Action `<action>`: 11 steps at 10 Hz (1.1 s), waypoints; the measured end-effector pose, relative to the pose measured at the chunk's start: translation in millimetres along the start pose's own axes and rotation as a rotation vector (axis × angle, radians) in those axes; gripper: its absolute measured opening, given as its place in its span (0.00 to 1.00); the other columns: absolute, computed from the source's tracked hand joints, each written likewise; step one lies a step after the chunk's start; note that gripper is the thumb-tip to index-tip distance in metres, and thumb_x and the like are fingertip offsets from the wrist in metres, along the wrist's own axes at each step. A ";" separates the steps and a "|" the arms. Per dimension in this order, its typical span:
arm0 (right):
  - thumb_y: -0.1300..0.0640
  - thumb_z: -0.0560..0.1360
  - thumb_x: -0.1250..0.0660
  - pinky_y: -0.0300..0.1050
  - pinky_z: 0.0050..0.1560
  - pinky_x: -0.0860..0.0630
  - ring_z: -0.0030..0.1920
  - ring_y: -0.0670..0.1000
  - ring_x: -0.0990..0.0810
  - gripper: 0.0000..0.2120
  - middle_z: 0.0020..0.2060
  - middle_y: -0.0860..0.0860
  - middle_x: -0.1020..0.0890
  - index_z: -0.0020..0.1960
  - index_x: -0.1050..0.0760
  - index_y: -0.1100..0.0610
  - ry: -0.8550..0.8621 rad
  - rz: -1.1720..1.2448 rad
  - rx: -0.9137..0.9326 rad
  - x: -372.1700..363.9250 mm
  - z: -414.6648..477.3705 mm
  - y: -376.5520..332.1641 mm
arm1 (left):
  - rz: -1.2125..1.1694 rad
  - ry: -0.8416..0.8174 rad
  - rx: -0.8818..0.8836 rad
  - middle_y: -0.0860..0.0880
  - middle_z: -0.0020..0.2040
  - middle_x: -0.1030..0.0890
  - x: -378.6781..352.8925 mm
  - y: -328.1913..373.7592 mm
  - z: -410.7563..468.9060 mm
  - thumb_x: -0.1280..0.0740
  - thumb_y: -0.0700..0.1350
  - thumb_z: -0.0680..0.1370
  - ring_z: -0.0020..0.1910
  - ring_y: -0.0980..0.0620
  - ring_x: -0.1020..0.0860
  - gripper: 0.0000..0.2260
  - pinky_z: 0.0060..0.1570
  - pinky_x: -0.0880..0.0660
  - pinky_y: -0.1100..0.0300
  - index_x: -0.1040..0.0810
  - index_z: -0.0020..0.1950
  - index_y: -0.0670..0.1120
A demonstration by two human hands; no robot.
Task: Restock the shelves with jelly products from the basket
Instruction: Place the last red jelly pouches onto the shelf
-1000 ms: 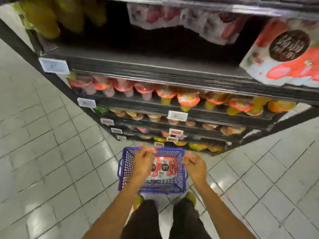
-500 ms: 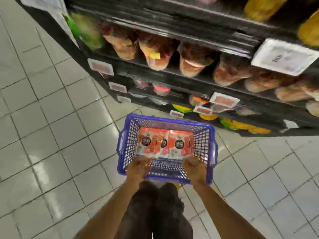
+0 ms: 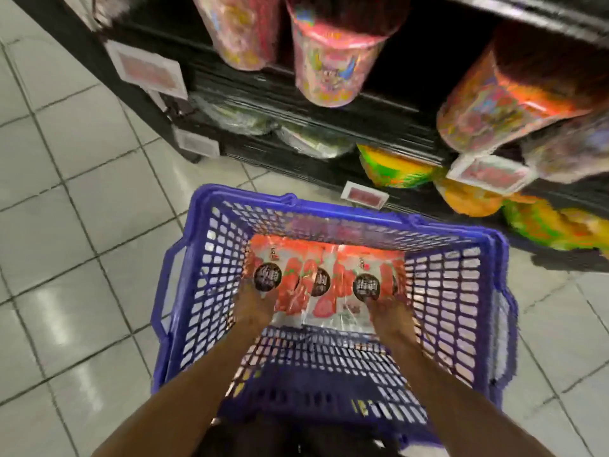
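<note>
1. Set on the tiled floor point(image 3: 82, 225), just in front of a dark shelf point(image 3: 250, 87): a blue mesh basket point(image 3: 204, 291), seen from above.
2. Lying flat on the basket's bottom, toward its far wall: jelly packs point(image 3: 326, 278), red and white with round dark labels (three labels countable, side by side).
3. Reaching down over the near rim and into the basket: two bare forearms.
4. Left hand point(image 3: 253, 308) at the near left corner of the packs, touching them. Fingertips hidden at the wrapper's edge, so impossible to tell whether clamped on it or merely laid against it.
5. Right hand point(image 3: 392, 313) likewise at the near right corner, in contact. Grip equally unreadable through the blur.
6. Hands apart from each other, with the near edge of the packs between them.
7. Higher on the shelf: a pink tub point(image 3: 333, 64) and an orange tub point(image 3: 494, 103).
8. Lower down: yellow-green bags point(image 3: 395, 166).
9. Clipped along the shelf edges: white price tags point(image 3: 150, 69) with red faces, print too blurred to read.
</note>
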State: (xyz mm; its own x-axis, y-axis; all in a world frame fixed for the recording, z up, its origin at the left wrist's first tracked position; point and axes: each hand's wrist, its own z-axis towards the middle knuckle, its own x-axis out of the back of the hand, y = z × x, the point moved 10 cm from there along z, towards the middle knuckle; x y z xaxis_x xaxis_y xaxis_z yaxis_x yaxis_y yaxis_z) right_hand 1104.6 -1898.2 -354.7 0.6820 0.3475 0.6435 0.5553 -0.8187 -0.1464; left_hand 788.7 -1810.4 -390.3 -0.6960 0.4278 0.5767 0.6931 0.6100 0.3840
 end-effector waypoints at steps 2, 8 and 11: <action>0.37 0.67 0.25 0.58 0.68 0.31 0.69 0.64 0.30 0.51 0.70 0.64 0.31 0.76 0.47 0.62 0.106 0.117 -0.214 -14.0 5.9 15.5 | 0.028 0.022 0.071 0.48 0.79 0.41 -19.8 -10.5 7.7 0.24 0.47 0.69 0.77 0.45 0.43 0.48 0.73 0.45 0.45 0.54 0.76 0.69; 0.63 0.67 0.21 0.35 0.23 0.29 0.24 0.42 0.25 0.11 0.30 0.50 0.19 0.45 0.20 0.60 -0.084 0.920 -0.015 160.2 -224.2 -25.4 | -0.409 -0.389 0.039 0.44 0.66 0.25 128.5 129.1 -249.2 0.23 0.40 0.69 0.63 0.45 0.24 0.35 0.63 0.26 0.49 0.34 0.72 0.46; 0.62 0.62 0.19 0.44 0.34 0.21 0.31 0.46 0.21 0.17 0.32 0.49 0.18 0.49 0.18 0.55 0.004 1.109 0.328 369.0 -417.7 -83.7 | -0.734 -0.299 -0.374 0.62 0.57 0.22 323.6 307.9 -422.7 0.32 0.39 0.78 0.50 0.70 0.21 0.24 0.42 0.24 0.74 0.31 0.68 0.59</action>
State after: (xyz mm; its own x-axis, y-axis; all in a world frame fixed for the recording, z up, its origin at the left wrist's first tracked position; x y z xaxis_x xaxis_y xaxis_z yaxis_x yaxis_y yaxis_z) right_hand 1111.0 -1892.4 208.8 0.8710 -0.4896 0.0419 -0.2498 -0.5146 -0.8203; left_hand 856.1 -1766.1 219.4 -0.9741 0.2020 -0.1016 0.0309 0.5638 0.8253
